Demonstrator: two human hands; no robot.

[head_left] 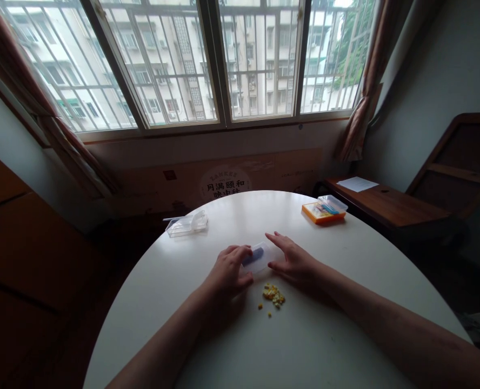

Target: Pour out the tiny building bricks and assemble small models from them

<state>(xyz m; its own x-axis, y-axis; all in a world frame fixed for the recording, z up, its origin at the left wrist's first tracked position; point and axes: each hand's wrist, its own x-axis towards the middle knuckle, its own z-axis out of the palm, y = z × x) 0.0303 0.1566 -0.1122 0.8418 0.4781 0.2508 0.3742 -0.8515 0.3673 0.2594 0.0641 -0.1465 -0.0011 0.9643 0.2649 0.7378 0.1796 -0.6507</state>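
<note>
Two hands meet at one translucent container [267, 250] at mid-counter [159, 313], one dark blue piece [256, 256] inside it. The left hand [228, 268] is half curled at the container's left side; whether it grips, I cannot tell. The right hand [293, 260] is spread, empty, by its right side. One yellow heap [273, 295], pieces too bunched to count, plus two strays [260, 306], lies toward the near edge. One clear box [183, 227] sits by the far-left edge, one orange box [323, 216] by the far-right.

Daylight is streaming through the window [218, 70], glaring on the table [244, 216], while the cabinet [17, 237] is sitting in shadow.
</note>
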